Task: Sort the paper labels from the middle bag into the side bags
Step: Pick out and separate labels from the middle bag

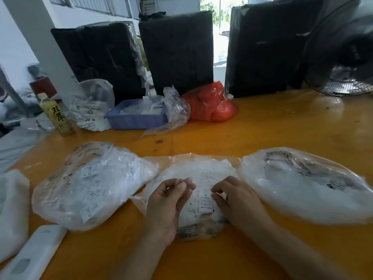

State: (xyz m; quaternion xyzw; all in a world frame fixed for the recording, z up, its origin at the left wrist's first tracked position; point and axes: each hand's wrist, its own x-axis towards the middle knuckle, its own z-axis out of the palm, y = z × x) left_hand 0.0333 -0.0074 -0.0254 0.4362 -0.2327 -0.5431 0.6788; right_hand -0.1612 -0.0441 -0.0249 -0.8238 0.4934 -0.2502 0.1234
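Note:
Three clear plastic bags lie in a row on the orange table [262, 126]. The left bag [90, 184] holds several white paper labels with black print. White labels fill the middle bag [197, 170], and the right bag [302, 184] looks blurred and white inside. Both hands are over the middle bag. My right hand [238, 199] pinches the edge of a printed paper label [205, 204] between thumb and forefinger. My left hand [169, 201] is palm up with its fingertips drawn to the thumb; whether something thin sits between them is unclear.
At the back stand a blue tray [135, 118] of white items, a red bag [212, 102], a crumpled clear bag [90, 104], a drink bottle [55, 114] and three black-wrapped bundles [177, 49]. A fan [343, 57] stands far right. A white flat device [32, 253] lies near left.

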